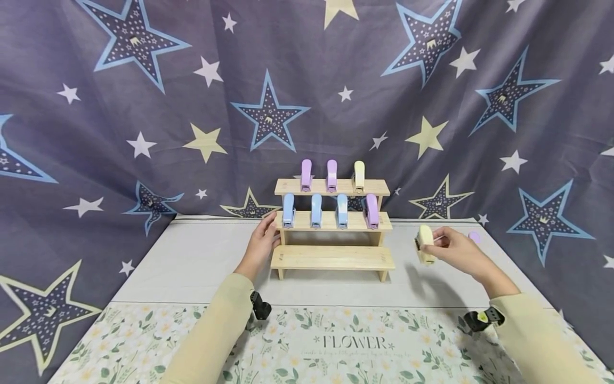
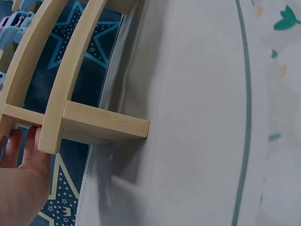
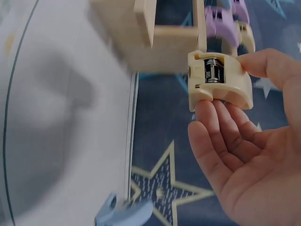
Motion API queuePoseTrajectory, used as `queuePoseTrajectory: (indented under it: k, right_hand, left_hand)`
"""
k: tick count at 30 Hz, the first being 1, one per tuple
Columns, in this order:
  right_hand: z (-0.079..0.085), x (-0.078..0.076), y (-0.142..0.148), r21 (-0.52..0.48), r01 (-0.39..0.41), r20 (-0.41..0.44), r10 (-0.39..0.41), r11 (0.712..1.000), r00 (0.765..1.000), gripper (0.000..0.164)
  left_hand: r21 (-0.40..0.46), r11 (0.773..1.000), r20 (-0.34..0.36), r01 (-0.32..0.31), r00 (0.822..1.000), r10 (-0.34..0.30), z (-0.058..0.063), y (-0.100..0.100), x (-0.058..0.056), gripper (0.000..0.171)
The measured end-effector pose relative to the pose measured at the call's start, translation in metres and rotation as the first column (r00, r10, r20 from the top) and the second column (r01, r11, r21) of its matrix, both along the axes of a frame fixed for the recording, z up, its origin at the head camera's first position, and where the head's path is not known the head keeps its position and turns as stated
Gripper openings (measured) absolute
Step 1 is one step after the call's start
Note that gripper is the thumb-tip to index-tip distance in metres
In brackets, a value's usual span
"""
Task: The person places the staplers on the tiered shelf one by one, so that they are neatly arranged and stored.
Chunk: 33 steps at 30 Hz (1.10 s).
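My right hand (image 1: pixel 455 249) pinches a cream mini stapler (image 1: pixel 425 245) between thumb and fingers, held up to the right of a three-step wooden rack (image 1: pixel 333 258). In the right wrist view, the metal spring in this stapler (image 3: pixel 220 80) shows. My left hand (image 1: pixel 261 240) holds the left end of the rack's middle step, fingertips (image 2: pixel 32 141) up against the wood; its thumb is hidden in the left wrist view. On the middle step stand several staplers: blue ones (image 1: pixel 316 211) and a purple one (image 1: pixel 371 211) at the right end. The top step bears two purple staplers (image 1: pixel 306 175) and a cream one (image 1: pixel 358 176).
A purple piece (image 1: pixel 474 237) lies behind my right hand, mostly hidden. A pale bluish stapler (image 3: pixel 123 213) shows low in the right wrist view. The white tabletop (image 1: pixel 201 256) has a floral mat (image 1: pixel 355 325) along the front. A star-patterned cloth (image 1: pixel 307 106) hangs behind.
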State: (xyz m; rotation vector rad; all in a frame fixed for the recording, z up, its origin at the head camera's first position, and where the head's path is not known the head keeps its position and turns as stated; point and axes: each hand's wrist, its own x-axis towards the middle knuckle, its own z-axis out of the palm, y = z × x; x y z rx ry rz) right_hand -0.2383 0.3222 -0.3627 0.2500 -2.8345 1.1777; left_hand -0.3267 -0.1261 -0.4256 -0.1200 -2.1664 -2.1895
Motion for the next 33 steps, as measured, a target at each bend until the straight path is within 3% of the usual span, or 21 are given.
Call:
queuePoseTrajectory:
  k: [8,17,33]
  right_hand:
    - [-0.001,0.0,-0.043,-0.058,-0.11,0.005,0.111,0.992,0.994,0.039]
    - [-0.013,-0.011,-0.102,-0.179,-0.22,-0.005,0.223,0.959,0.975,0.036]
    - [-0.038,-0.028,-0.198,-0.282,-0.159,0.019,0.171,0.946,0.985,0.036]
  left_hand:
    - [0.007,1.0,0.002,0.0,1.0,0.0,0.001,0.0,0.0,0.048]
    - [-0.022,1.0,0.016,-0.018,1.0,0.019,0.0,0.001,-0.001,0.048]
    - [0.004,1.0,0.017,-0.01,1.0,0.01,0.001,0.0,-0.001,0.048]
